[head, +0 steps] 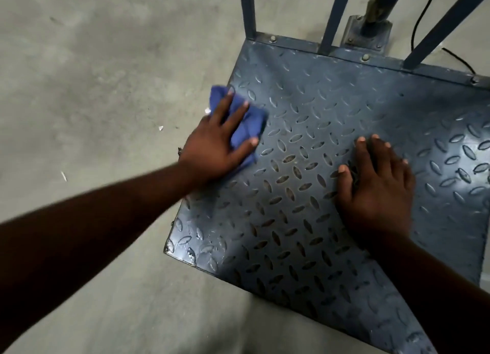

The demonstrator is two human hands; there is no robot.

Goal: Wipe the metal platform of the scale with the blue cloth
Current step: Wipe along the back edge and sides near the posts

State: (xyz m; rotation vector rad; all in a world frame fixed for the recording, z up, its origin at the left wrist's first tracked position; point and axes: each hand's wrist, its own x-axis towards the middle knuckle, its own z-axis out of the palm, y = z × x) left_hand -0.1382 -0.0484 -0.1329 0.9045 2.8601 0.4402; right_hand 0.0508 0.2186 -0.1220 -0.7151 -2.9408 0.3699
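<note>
The scale's metal platform (318,109) is a dark blue-grey diamond-tread plate lying on the floor, filling the right half of the view. My left hand (212,146) presses a crumpled blue cloth (252,122) flat against the platform's left edge, fingers spread over it. Part of the cloth sticks out past my fingertips and over the edge. My right hand (376,183) rests palm down on the middle of the platform, fingers apart, holding nothing.
Blue metal railing bars (248,11) rise from the platform's far edge, with a bolted post base (367,34) and a black cable (424,16) behind. Grey concrete floor (92,88) with small white scraps (161,127) lies to the left.
</note>
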